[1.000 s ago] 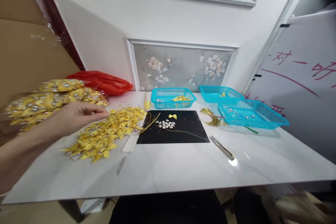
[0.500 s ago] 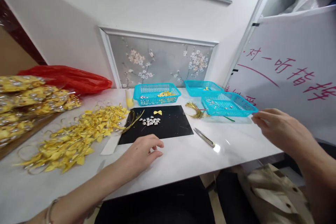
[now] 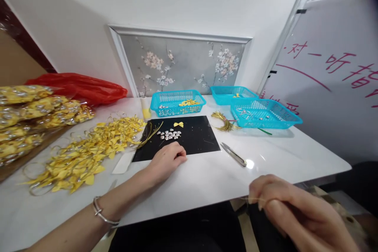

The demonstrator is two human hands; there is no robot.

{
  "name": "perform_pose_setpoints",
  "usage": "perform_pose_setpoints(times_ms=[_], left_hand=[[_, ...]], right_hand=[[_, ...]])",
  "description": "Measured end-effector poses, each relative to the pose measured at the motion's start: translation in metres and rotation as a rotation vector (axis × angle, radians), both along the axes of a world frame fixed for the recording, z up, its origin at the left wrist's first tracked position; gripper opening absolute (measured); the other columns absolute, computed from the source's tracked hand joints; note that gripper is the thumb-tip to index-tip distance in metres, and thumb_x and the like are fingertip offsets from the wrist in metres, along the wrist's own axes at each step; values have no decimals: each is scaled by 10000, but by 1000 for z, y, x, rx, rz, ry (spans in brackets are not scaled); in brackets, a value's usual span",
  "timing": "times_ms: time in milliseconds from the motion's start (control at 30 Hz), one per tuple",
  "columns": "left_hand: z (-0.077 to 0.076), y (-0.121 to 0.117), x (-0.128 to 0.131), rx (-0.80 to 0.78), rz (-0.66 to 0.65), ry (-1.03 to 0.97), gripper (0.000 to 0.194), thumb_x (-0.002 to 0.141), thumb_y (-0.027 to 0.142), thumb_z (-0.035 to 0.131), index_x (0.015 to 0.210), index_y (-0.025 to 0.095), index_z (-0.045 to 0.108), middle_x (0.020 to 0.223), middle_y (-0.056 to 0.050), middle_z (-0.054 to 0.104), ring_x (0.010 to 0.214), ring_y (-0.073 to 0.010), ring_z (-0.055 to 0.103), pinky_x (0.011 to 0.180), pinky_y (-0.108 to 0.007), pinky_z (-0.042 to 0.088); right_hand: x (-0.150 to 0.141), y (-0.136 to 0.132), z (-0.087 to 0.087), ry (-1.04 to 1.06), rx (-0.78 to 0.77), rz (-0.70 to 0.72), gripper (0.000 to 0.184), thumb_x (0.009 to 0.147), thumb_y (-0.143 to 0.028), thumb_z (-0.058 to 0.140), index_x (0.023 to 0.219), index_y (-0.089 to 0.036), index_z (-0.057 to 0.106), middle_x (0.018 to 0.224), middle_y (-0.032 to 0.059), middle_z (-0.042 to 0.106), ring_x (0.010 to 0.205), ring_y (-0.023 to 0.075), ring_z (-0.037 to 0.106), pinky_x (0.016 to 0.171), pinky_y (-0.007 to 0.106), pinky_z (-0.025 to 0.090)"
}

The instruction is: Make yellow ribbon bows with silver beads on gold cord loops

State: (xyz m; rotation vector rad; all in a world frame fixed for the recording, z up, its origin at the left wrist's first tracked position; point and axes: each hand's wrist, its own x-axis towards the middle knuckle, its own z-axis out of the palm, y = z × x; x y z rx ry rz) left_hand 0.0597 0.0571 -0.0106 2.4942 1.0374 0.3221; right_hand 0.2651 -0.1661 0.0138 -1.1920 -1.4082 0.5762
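My left hand (image 3: 167, 159) rests with curled fingers on the front edge of a black mat (image 3: 201, 141); nothing shows in it. Just beyond it on the mat lie a cluster of silver beads (image 3: 169, 134), a small yellow bow (image 3: 178, 124) and a few thin gold wires (image 3: 152, 130). My right hand (image 3: 283, 208) is low at the table's front edge, off the tabletop, with its fingers pinched on a thin gold wire (image 3: 245, 198). Metal snips (image 3: 233, 154) lie on the white table (image 3: 206, 181) between the two hands.
A loose pile of yellow bows (image 3: 88, 151) covers the left of the table, with bagged bows (image 3: 29, 114) and a red bag (image 3: 79, 86) behind. Three turquoise baskets (image 3: 177, 104) (image 3: 233, 93) (image 3: 265, 114) stand at the back, next to a gold wire bundle (image 3: 221, 122). A whiteboard (image 3: 330, 75) leans at the right.
My left hand left the bow pile and came to rest on the mat's front edge. My right hand came in from the right and dropped below the table edge, now pinching a gold wire.
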Motion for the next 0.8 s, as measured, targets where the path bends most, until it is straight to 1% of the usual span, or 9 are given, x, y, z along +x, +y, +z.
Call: perform_pose_setpoints(times_ms=[67, 133, 200, 300, 467, 567, 667, 733, 800], left_hand=[[1, -5, -1, -23, 14, -41, 158, 947, 296, 596, 894, 157, 651, 886, -21, 673, 807, -188, 645, 751, -376, 529], [5, -14, -5, -71, 20, -93, 180, 951, 254, 547, 801, 179, 613, 737, 20, 626, 701, -171, 606, 682, -333, 488], [11, -28, -10, -138, 19, -156, 204, 939, 244, 513, 751, 202, 579, 644, 48, 581, 621, -156, 562, 618, -298, 443], [20, -52, -18, -241, 20, -265, 152, 893, 261, 537, 758, 211, 587, 646, 50, 585, 622, -146, 560, 595, -267, 441], [27, -81, -28, -379, 99, -486, 101, 822, 279, 638, 753, 217, 597, 674, 48, 604, 651, -136, 571, 606, -233, 464], [26, -86, -31, -510, 149, -640, 82, 790, 260, 707, 842, 232, 650, 702, 46, 672, 678, -140, 610, 650, -235, 487], [23, -87, -32, -650, 145, -680, 254, 781, 228, 731, 1025, 256, 665, 689, 54, 704, 670, -140, 628, 674, -243, 502], [19, -88, -31, -726, 117, -698, 288, 772, 228, 755, 1048, 258, 679, 675, 59, 699, 656, -134, 622, 667, -239, 499], [15, -91, -31, -771, 88, -740, 250, 761, 246, 778, 1001, 256, 708, 668, 62, 691, 644, -125, 611, 652, -227, 496]], right_hand=[[-3, 10, -5, -6, -42, 52, 222, 950, -283, 552, 765, -223, 659, 765, 50, 653, 613, 167, 588, 538, 251, 467], [-12, 21, -11, 39, -53, -14, 262, 976, -287, 511, 754, -216, 631, 813, 38, 638, 554, 123, 516, 479, 233, 400], [-25, 33, -16, 57, -13, -63, 240, 970, -275, 520, 765, -212, 627, 902, 43, 643, 618, 124, 534, 519, 234, 399], [-43, 51, -20, 87, 18, -9, 205, 962, -252, 532, 785, -208, 627, 851, 27, 620, 702, 138, 548, 596, 240, 410], [-64, 63, -18, 152, 12, 69, 210, 976, -267, 529, 809, -205, 641, 767, -5, 569, 682, 125, 503, 615, 243, 383], [-70, 61, -15, 139, 0, 126, 211, 971, -257, 540, 797, -203, 648, 748, -11, 550, 684, 123, 497, 616, 244, 373], [-73, 58, -11, 159, -24, 201, 204, 951, -249, 557, 781, -196, 658, 725, -15, 527, 654, 117, 478, 588, 240, 355], [-74, 57, -10, 188, -51, 252, 207, 937, -249, 565, 764, -191, 663, 722, -15, 523, 637, 112, 468, 580, 239, 351], [-73, 58, -10, 198, -79, 276, 225, 941, -265, 565, 752, -189, 660, 728, -10, 529, 647, 117, 474, 598, 247, 358]])
